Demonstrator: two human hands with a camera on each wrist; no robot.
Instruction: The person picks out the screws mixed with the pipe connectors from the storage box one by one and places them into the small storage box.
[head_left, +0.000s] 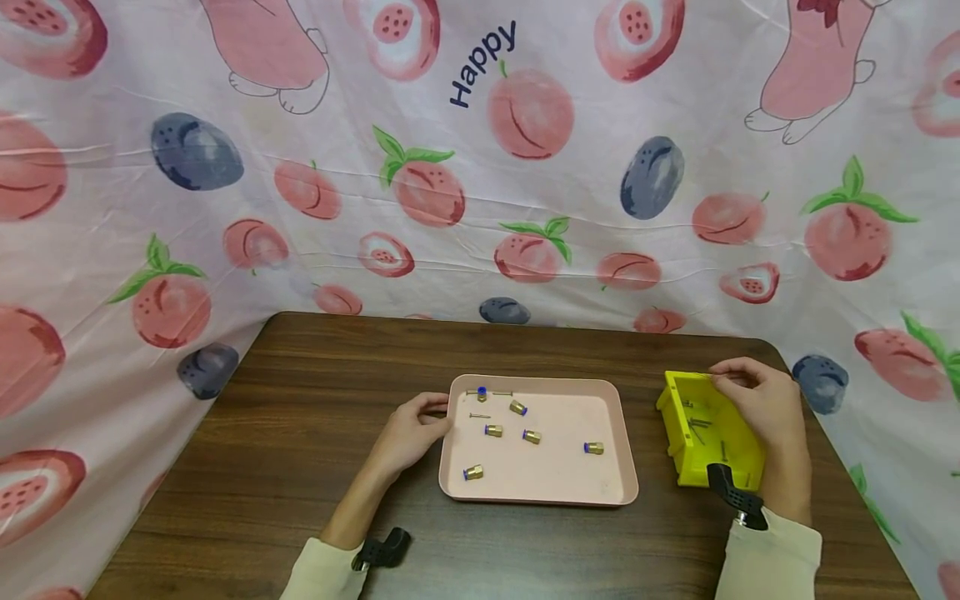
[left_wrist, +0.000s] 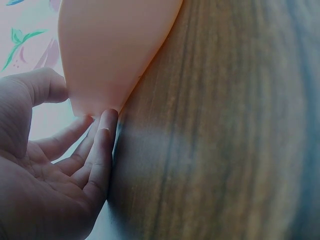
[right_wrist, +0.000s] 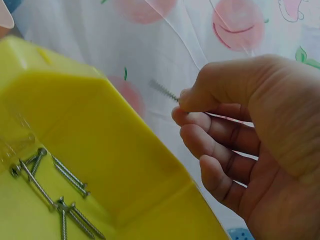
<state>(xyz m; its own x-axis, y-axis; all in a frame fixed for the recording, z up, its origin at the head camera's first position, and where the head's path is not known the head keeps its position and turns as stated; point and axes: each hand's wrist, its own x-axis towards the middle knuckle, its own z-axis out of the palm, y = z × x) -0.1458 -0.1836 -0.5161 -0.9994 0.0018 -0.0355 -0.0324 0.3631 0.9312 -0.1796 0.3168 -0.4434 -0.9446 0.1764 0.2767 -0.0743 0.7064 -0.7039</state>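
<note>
My left hand (head_left: 407,435) holds the left side of the pink tray (head_left: 551,492), its thumb at the rim and fingertips low against the outer wall in the left wrist view. On the tray lie several brass push-in fittings (head_left: 532,437) with blue collars and a few thin screws (head_left: 480,416) near the upper left. Over the far right part of the yellow bin (head_left: 678,454), my right hand (head_left: 765,408) pinches a screw (right_wrist: 167,92) between thumb and index finger, its threaded end sticking out. More screws (right_wrist: 72,175) lie loose on the bin's floor.
Both containers sit on a dark wood table (head_left: 337,375), the bin to the right of the tray. A fruit-print cloth (head_left: 450,250) hangs behind the table and along both sides. Each wrist wears a black camera mount (head_left: 382,548).
</note>
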